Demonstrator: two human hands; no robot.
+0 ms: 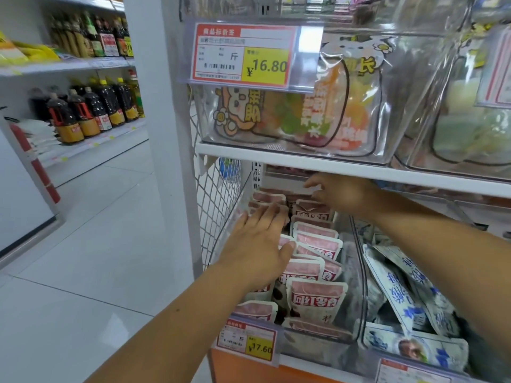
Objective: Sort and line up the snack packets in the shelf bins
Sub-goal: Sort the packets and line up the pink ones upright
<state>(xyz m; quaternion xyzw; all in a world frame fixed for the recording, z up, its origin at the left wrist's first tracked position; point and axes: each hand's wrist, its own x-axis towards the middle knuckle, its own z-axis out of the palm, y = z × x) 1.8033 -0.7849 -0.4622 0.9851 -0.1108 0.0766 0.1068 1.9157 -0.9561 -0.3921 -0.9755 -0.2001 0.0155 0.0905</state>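
A clear plastic bin (pixel 359 272) on the lower shelf holds several pink-and-white snack packets (pixel 316 297) standing in two rows. My left hand (pixel 260 244) lies flat, fingers spread, on the left row of packets. My right hand (pixel 340 193) reaches to the back of the bin under the shelf board, its fingers curled over the top of a rear packet (pixel 311 210). Whether it grips that packet I cannot tell. The neighbouring bin on the right holds blue-and-white packets (pixel 401 288) lying askew.
The white shelf board (pixel 276 156) hangs just above my right hand. Above it sit clear bins of fruit-print bags (pixel 304 111) with a price tag (pixel 243 55). A wire mesh side panel (pixel 218 203) closes the shelf's left end. Across the tiled aisle stand bottles (pixel 91 109).
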